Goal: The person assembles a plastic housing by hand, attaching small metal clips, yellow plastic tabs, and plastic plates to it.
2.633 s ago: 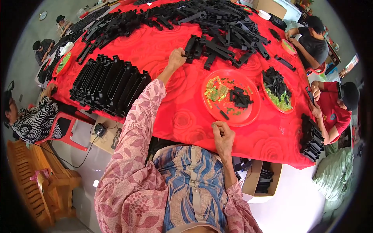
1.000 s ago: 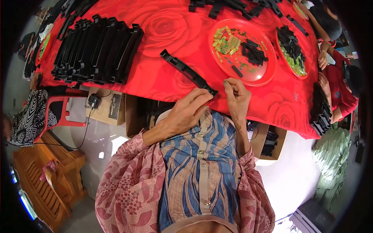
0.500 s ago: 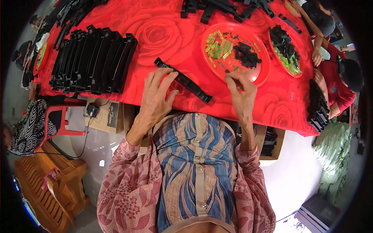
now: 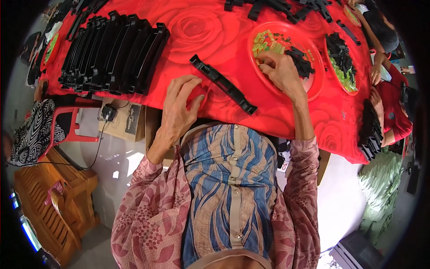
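Note:
A long black plastic strip (image 4: 224, 84) lies slantwise on the red rose-print tablecloth in front of me. My left hand (image 4: 180, 104) is just left of it, fingers curved and thumb apart, holding nothing and no longer touching the strip. My right hand (image 4: 283, 75) reaches into a round red tray (image 4: 316, 92). Its thumb and fingers are bent together beside some small yellow-green translucent pieces (image 4: 266, 39); whatever they pinch is hidden. Small black plastic parts (image 4: 301, 62) lie heaped in the same tray, right of the hand.
Many black strips stand in a row (image 4: 114, 54) at the left. Another red tray (image 4: 342, 67) with black and green parts is at the right, near black strips (image 4: 370, 130) and a co-worker in red (image 4: 396, 98). More black parts (image 4: 286, 9) lie at the far edge.
My left hand has let go of the black strip, which stays on the cloth. My right hand has moved from the tray's near edge farther in, toward the yellow-green pieces.

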{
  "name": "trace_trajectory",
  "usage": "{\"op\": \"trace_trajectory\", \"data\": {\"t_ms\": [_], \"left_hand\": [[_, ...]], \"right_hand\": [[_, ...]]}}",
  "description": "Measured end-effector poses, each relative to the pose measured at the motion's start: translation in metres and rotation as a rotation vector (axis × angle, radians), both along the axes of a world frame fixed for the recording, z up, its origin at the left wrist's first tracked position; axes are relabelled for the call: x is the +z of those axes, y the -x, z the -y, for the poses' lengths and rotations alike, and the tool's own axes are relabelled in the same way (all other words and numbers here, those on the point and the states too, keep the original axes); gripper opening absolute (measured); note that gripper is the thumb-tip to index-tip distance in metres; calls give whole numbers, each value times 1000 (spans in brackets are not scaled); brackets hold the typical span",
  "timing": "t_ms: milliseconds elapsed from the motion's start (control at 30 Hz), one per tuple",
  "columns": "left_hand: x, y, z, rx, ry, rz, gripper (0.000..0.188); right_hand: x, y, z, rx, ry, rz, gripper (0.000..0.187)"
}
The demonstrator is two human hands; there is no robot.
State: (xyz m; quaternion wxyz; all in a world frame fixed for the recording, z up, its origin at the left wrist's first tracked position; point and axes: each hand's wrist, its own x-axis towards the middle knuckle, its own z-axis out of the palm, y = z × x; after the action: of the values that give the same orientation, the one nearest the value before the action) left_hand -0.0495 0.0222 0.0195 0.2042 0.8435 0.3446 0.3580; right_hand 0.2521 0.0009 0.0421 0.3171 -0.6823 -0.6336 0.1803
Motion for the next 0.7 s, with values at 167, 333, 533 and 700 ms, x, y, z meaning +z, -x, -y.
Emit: {"op": "trace_trajectory", "data": {"t_ms": [167, 333, 533, 700], "left_hand": [[-1, 1, -3, 3, -17, 6, 44], [18, -15, -10, -117, -102, -67, 52], [31, -35, -23, -323, -177, -284, 59], [21, -44, -42, -486, -309, -456, 54]], "right_hand": [[13, 6, -8, 63, 143, 91, 25], [10, 2, -10, 125, 128, 160, 25], [13, 1, -6, 106, 126, 328, 16], [12, 9, 3, 10, 120, 342, 14]]}}
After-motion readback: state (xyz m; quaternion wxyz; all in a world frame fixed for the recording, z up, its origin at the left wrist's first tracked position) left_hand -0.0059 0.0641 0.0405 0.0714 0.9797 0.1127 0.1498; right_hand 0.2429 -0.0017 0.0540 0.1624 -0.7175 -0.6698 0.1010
